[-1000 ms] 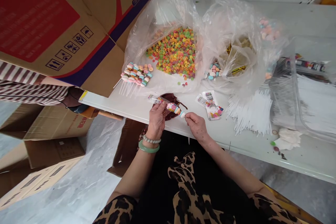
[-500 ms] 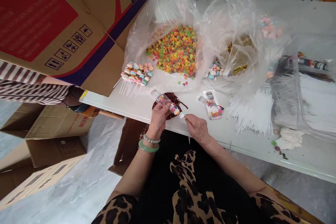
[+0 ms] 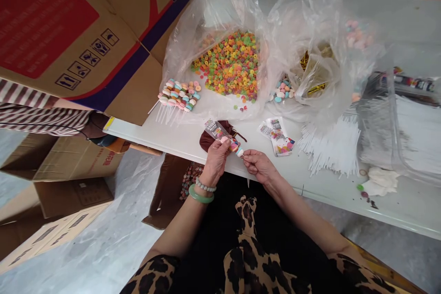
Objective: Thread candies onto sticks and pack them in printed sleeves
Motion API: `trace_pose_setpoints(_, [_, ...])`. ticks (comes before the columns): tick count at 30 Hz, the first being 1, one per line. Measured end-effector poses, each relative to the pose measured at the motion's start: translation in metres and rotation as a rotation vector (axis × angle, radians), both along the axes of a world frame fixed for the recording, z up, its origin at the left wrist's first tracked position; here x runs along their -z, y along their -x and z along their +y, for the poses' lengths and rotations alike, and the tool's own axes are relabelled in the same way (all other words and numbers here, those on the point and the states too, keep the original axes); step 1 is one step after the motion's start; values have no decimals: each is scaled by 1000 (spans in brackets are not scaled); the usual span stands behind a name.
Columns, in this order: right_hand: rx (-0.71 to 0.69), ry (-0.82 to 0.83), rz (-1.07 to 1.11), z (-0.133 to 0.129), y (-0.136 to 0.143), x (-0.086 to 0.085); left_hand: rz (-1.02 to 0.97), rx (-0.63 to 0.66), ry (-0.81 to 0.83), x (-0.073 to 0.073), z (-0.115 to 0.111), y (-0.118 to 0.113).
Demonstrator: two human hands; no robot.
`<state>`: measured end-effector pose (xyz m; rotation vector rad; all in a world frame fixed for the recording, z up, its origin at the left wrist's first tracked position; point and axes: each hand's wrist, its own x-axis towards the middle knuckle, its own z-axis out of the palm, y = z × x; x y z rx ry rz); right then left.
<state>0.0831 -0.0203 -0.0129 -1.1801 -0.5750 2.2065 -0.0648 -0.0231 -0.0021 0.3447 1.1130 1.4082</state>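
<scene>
Between my hands is a candy skewer [image 3: 238,149] partly inside a printed clear wrapper [image 3: 215,129]. My left hand [image 3: 217,156] pinches the wrapper around the candies. At the skewer's lower right end, my right hand [image 3: 258,164] has its fingertips closed on the end, and the stick itself is mostly hidden. A dark red pouch [image 3: 206,140] lies just behind my left hand. Finished-looking candy skewers [image 3: 179,95] are stacked at the left, and printed wrappers [image 3: 283,146] lie right of my hands.
Clear bags hold ring candies [image 3: 232,66] and pastel candies [image 3: 283,90]. White sticks [image 3: 332,144] and a clear plastic tray [image 3: 396,133] are at the right. A large carton [image 3: 138,78] stands left, near a person's striped sleeve [image 3: 44,117]. An open box [image 3: 168,193] sits below the table edge.
My left hand has shifted slightly right along the wrapped skewer, closer to my right hand. The wrapper's far end has moved right too, and my right hand's outer fingers are looser.
</scene>
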Motion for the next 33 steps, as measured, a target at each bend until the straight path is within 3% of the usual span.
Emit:
trace_pose_setpoints(4, [40, -62, -89, -4, 10, -3, -47, -21, 2, 0, -4, -11])
trace_pose_setpoints(7, [68, -207, -224, -6, 10, -1, -81, -2, 19, 0, -4, -8])
trace_pose_setpoints(9, [39, -411, -393, -7, 5, 1, -69, -8, 48, 1, -1, -1])
trace_pose_setpoints(15, [-131, -1319, -1145, -16, -3, 1, 31, -63, 111, -1, 4, 7])
trace_pose_setpoints(18, [-167, -1481, -1265, -19, 1, 0, -2, -64, 78, -6, 1, -5])
trace_pose_setpoints(21, [-115, -1360, -1080, -17, 4, -1, -65, -22, 51, -9, -2, -15])
trace_pose_setpoints(28, [75, -497, -413, -1, 0, -6, -129, 81, 143, -4, -1, -6])
trace_pose_setpoints(33, [18, -267, -260, 1, 1, -12, -111, -30, 37, -6, 7, 5])
